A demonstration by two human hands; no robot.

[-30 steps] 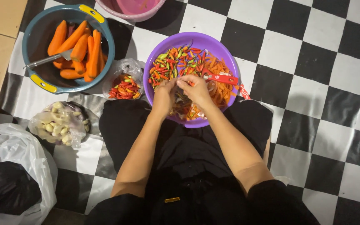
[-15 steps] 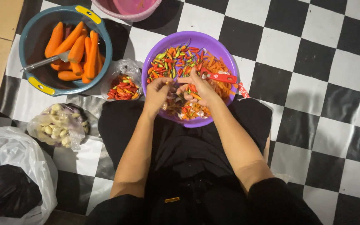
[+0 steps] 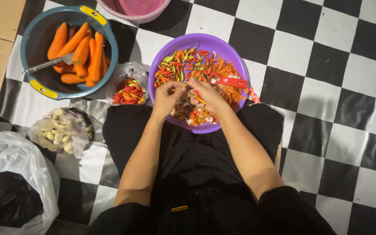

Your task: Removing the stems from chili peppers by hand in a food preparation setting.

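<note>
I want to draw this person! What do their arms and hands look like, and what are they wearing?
Both arms are bare from above the elbow down, ending in the left hand and right hand. No gloves, rings, watch or bracelets show. The clothes are plain black, and short black sleeves cover the upper arms.

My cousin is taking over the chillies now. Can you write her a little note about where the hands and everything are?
Left hand: over the purple basin, fingers pinched on a small chilli; what exactly it grips is hard to see.
Right hand: beside it, fingers on the same small chilli.
In the basin: mixed chillies, shredded carrot with a red peeler on top, bits and scraps at the near edge.
Nearby: bag of red chillies, whole carrots in the blue tub, bag of garlic.
Done: some carrot is shredded.
Left: many chillies in the basin and bag.
</note>
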